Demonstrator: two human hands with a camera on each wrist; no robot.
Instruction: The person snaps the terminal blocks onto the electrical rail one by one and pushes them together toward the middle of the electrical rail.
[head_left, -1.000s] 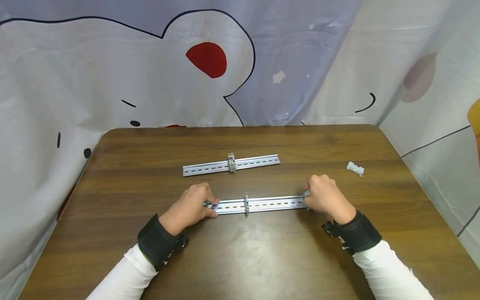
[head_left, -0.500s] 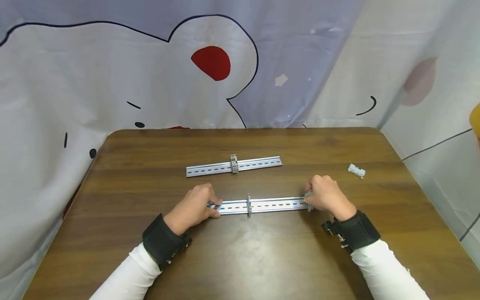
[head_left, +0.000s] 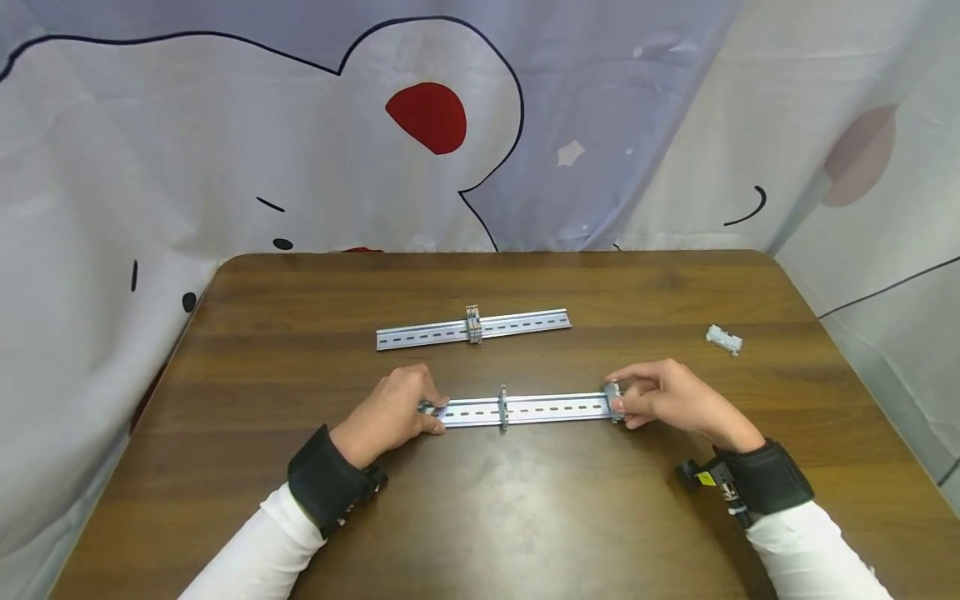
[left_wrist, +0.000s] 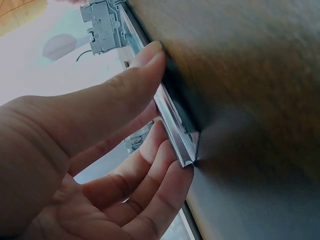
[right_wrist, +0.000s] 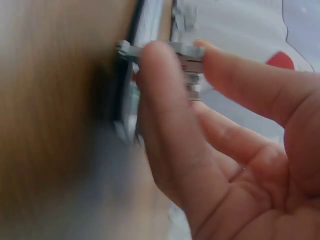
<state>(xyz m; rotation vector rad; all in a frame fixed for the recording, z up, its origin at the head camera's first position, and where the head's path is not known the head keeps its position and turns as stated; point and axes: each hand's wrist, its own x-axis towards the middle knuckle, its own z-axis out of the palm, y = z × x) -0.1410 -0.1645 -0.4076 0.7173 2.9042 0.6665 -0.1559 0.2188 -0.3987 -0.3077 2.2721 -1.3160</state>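
Note:
A slotted metal DIN rail (head_left: 555,407) lies across the table in front of me. My left hand (head_left: 390,412) grips its left end, thumb on the near edge and fingers on the far edge; the left wrist view shows the rail's end (left_wrist: 187,155) between them. One thin grey terminal block (head_left: 503,407) stands upright across the rail near its middle. Another grey terminal block (head_left: 613,402) sits at the right end, pinched by the thumb and fingers of my right hand (head_left: 678,402). In the right wrist view a finger partly hides that block (right_wrist: 187,52).
Farther back lies a second DIN rail (head_left: 420,337), slightly slanted, with a small stack of terminal blocks (head_left: 473,324) at its middle. A loose light-grey terminal block (head_left: 724,339) lies at the right. A printed curtain (head_left: 225,142) hangs behind the wooden table (head_left: 480,517).
My right wrist has swung to the right and the fingers have straightened somewhat, exposing more of the block at the rail's right end. The left hand keeps its grip on the rail.

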